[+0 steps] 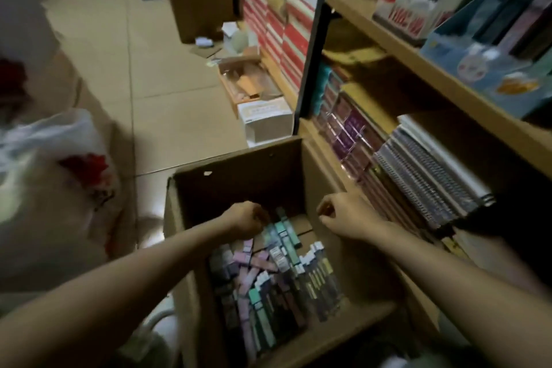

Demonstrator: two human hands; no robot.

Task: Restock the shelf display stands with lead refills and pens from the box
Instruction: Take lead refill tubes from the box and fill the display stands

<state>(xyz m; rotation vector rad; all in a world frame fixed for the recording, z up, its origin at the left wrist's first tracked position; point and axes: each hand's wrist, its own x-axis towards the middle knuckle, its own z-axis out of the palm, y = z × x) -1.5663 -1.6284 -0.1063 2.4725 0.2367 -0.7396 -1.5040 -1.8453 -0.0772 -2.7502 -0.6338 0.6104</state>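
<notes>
An open cardboard box (236, 170) stands on the floor below me, holding several slim pastel packs of pens and refills (277, 275) in pink, green, purple and yellow. My left hand (246, 219) reaches down into the box with fingers curled at the far end of the pile; whether it grips a pack is hidden. My right hand (343, 215) hovers over the box's right side, fingers curled, with nothing visible in it. Display stands (490, 51) with pens sit on the upper shelf at the right.
A wooden shelf unit (397, 48) runs along the right, with spiral notebooks (430, 176) and purple packs (346, 128) on the lower level. More boxes (263, 119) and stacked red-and-white books (283, 24) line the aisle. A white plastic bag (59, 164) lies at the left.
</notes>
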